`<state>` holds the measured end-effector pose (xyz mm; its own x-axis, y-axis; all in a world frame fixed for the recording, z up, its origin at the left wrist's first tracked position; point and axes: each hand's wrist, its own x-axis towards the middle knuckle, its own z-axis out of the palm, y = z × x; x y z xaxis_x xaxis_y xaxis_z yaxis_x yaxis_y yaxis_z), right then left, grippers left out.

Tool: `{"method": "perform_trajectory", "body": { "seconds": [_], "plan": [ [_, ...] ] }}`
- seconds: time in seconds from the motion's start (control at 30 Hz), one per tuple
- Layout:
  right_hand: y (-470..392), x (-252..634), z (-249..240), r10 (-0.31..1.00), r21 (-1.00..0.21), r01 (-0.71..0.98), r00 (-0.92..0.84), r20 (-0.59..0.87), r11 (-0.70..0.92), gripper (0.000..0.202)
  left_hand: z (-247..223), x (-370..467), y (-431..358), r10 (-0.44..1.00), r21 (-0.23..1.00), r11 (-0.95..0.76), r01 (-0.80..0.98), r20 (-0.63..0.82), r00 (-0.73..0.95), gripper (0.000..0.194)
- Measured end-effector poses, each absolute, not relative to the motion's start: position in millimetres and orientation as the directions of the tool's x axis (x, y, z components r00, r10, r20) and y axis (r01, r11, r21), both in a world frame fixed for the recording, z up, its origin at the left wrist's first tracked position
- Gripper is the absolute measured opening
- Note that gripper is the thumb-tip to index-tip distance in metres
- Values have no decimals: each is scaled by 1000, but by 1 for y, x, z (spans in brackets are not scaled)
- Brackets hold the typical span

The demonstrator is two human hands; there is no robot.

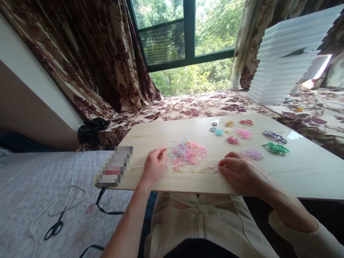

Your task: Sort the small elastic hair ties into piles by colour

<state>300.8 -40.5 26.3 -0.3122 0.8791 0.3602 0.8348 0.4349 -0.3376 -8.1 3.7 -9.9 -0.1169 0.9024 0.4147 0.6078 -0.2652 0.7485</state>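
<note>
A loose pile of small thin hair bands (189, 153), mostly pink with some blue and yellow, lies mid-table. My left hand (155, 163) rests at the pile's left side, its fingers curled and fingertips drawn together; I cannot make out what is in them. To the right of the pile, my right hand (239, 171) is low over the table with its fingertips pinched at a few pale pink bands (214, 168). Just beyond that hand sits a small lilac heap (254, 154). A pink heap (244, 134) and a turquoise heap (219, 132) lie farther back.
Thicker coil-like rings in green (279, 148), purple (274, 136), red (246, 122) and yellow (229, 123) lie on the wooden tabletop (309, 175). A blurred-out flat object (115, 166) lies at its left edge. Black scissors (53, 230) and a white cable lie lower left.
</note>
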Motion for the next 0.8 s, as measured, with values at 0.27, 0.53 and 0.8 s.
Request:
{"method": "perform_trajectory", "body": {
  "seconds": [0.27, 0.53, 0.8],
  "plan": [
    [-39, 294, 47, 802, -59, 831, -513, 308, 554, 27, -10, -7, 4, 898, 742, -270, 613, 425, -118, 22],
    [-30, 297, 78, 726, 363, 787, -608, 321, 499, 29, -6, -5, 3, 894, 736, -266, 623, 430, -127, 22],
    [-30, 311, 71, 729, 345, 805, -587, 351, 482, 27, -8, -6, 4, 899, 737, -266, 621, 422, -115, 22]
  ]
}}
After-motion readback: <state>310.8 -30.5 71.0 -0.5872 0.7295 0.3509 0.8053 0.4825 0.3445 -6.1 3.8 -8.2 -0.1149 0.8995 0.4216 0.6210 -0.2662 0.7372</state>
